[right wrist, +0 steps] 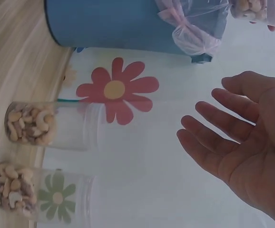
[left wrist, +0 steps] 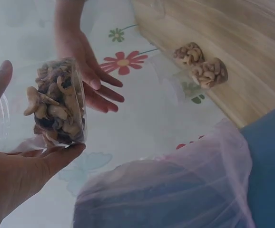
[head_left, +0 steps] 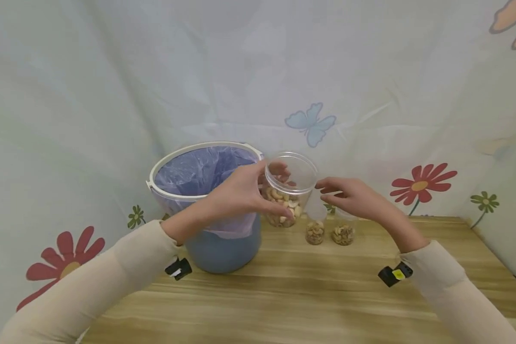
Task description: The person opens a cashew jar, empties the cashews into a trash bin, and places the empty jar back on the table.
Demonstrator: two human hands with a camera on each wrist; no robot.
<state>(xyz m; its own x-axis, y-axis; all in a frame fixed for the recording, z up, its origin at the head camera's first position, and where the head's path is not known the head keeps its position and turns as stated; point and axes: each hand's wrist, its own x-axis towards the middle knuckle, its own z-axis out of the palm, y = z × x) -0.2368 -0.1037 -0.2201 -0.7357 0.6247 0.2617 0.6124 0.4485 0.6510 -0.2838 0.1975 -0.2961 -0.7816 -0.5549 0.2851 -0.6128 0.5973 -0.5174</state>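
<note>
Beside the lined bin [head_left: 206, 191], the left hand [head_left: 241, 193] grips the open jar of nuts [head_left: 285, 193] in the air (keep it level, I'd say), while the right hand [head_left: 352, 198] hovers spread above two small jars [head_left: 328, 231] on the surface [head_left: 309, 291].

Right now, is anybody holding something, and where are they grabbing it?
The left hand holds the clear cup of nuts by its side wall, thumb and fingers around it. The right hand is open and holds nothing.
</note>
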